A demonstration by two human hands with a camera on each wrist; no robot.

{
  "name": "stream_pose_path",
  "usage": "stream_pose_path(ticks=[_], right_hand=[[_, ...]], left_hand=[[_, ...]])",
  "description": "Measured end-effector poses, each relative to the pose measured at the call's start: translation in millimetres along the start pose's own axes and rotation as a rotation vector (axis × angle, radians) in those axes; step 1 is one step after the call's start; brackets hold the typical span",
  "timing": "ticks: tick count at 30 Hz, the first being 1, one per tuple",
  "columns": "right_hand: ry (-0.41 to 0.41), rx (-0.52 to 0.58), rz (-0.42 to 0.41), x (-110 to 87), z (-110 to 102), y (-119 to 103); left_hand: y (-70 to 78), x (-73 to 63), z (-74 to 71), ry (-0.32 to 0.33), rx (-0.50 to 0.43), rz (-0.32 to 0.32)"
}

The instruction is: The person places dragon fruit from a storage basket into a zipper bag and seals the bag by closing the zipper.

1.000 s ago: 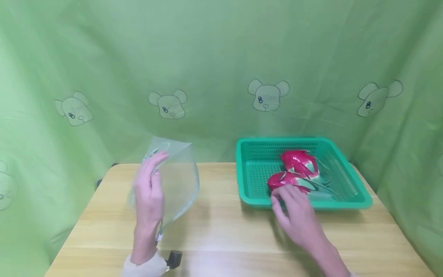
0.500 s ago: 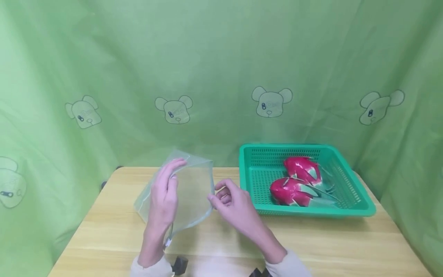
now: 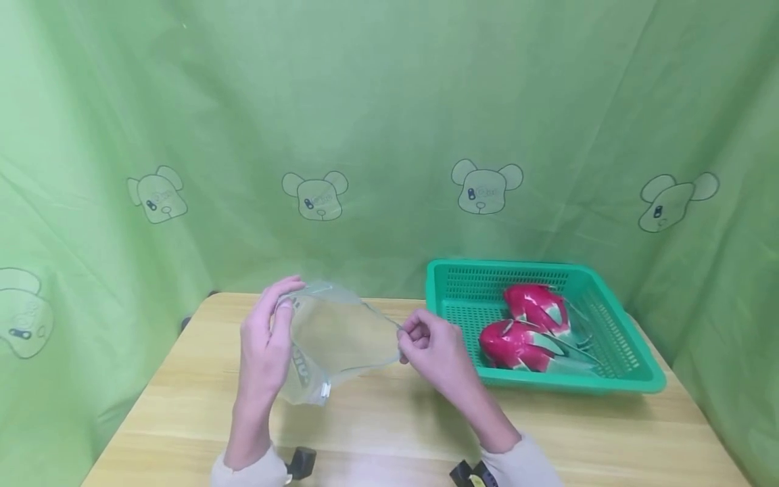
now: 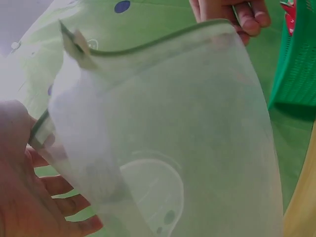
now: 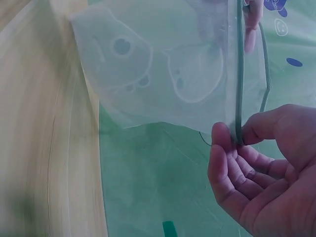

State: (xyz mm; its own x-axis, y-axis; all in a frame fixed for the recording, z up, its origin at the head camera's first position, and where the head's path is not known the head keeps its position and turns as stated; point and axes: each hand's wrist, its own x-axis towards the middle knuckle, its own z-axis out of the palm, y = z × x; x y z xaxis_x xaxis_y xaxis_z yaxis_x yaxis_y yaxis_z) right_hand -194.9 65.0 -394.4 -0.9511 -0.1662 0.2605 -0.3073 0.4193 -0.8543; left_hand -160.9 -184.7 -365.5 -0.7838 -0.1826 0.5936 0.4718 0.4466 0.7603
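Note:
A translucent plastic zip bag [image 3: 304, 389] is held above the table with its mouth spread wide. My left hand [image 3: 264, 341] holds its left rim, the fingers behind the film in the left wrist view. At the opposite corner, my right hand [image 3: 435, 352] pinches the rim between thumb and forefinger; the right wrist view shows that hand [image 5: 266, 168] right at the green zip edge. A white slider [image 3: 325, 390] sits on the near side of the mouth. Pale printed shapes mark the bag [image 4: 197, 113]. No contents show in it.
A green perforated plastic basket [image 3: 548, 387] stands on the right of the wooden table [image 3: 176, 412]. Two red dragon fruits with green-tipped scales, the nearer [image 3: 514, 345] and the farther [image 3: 532, 303], lie in it. A green curtain [image 3: 389, 101] with bear-head drawings closes off the back and sides.
My right hand has come left from the basket to the bag's rim and pulled it rightward. The bag's mouth is wider and its slider now faces me. Both fruits remain in the basket.

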Motion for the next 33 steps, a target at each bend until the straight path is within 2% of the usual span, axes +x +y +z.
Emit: stream_pose_path(ticks=[7,11,13,15,18,22,27,33], right_hand=[[0.062,0.083,-0.017,5.6,-0.2,-9.0],[0.089,0.161,-0.004,11.1,2.5,-16.6],[0.098,0.182,-0.003,13.7,3.1,-18.9],[0.106,0.181,-0.006,15.7,2.7,-19.8],[0.105,0.185,-0.005,17.1,0.7,-19.5],[0.093,0.171,0.004,18.2,-2.6,-17.2],[0.088,0.102,0.019,18.7,-7.6,-11.2],[0.073,0.039,0.021,17.5,-14.0,-7.5]], left_hand=[[-0.9,-2.9,3.8,-0.106,0.097,0.020],[4.7,-7.1,0.4,-0.214,0.191,0.036],[9.4,-9.8,-2.0,-0.266,0.229,0.027],[14.1,-12.0,-4.0,-0.279,0.248,0.002],[17.8,-13.2,-5.9,-0.227,0.255,-0.051],[14.1,-10.2,-6.4,-0.105,0.211,-0.084],[5.5,-6.0,-4.4,-0.008,0.158,-0.054],[-0.6,-4.1,-3.6,0.041,0.151,-0.044]])
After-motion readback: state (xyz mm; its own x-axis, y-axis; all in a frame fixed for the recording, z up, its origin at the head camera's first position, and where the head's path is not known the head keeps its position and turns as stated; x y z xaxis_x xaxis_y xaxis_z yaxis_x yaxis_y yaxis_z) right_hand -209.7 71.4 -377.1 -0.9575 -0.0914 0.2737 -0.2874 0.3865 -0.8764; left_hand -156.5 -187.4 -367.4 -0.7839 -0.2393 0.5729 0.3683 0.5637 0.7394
